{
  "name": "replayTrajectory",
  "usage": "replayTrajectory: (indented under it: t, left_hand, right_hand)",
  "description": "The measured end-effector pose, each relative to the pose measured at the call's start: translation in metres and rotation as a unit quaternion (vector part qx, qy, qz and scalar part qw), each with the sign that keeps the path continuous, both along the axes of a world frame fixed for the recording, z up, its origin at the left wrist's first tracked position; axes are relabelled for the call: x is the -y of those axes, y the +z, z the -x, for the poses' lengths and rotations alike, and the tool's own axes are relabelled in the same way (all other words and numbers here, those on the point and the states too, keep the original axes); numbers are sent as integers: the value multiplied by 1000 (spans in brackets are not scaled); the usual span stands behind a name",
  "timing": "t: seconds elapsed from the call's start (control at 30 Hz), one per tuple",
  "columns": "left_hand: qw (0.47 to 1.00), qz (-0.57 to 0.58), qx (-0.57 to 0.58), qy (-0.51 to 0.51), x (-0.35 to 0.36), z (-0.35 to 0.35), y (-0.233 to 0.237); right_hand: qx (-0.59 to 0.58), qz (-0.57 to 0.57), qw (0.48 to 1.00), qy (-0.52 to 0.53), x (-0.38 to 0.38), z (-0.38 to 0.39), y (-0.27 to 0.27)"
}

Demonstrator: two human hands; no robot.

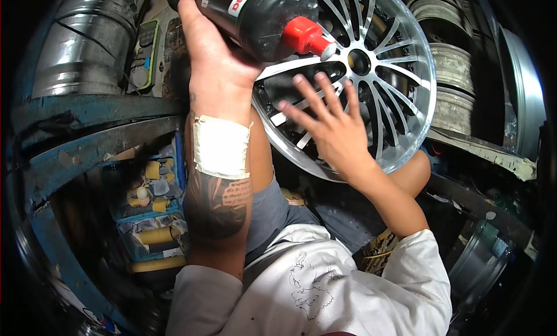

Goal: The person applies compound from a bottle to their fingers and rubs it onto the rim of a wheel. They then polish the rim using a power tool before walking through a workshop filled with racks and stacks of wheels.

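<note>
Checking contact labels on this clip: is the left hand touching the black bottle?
Touching. The head view shows the black bottle lying against the palm of the left hand, with no gap between them.

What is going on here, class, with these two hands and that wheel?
A person holds a black bottle in the left hand, its red nozzle angled down over the spokes of a shiny wheel. The right hand is spread palm down over the spokes; whether it touches them cannot be told from this view. No liquid can be seen running from the nozzle. A white patch covers part of the left forearm, and rims are stacked at the right.
</note>
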State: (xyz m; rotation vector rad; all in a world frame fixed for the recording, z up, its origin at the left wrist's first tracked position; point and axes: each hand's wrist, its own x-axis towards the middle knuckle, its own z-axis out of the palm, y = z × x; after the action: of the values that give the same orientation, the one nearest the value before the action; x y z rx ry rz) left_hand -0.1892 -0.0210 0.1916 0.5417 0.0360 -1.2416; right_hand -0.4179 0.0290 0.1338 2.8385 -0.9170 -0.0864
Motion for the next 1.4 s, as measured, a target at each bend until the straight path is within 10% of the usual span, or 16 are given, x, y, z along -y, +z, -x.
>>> replayTrajectory:
  t: [0.93, 1.03, 1.13, 1.4]
  left_hand:
    - [981, -18, 172, 85, 7, 17, 19]
    - [982, 14, 175, 62, 5, 11, 12]
    - [987, 25, 157, 20, 6, 8, 13]
    - [992, 61, 108, -14, 8, 9, 14]
  right_hand:
    - [152, -84, 978, -119, -14, -3, 11]
    - [434, -406, 788, -161, -10, -1, 16]
    - [596, -682, 382, -186, -22, -14, 43]
    - [650, -747, 81, -115, -33, -17, 43]
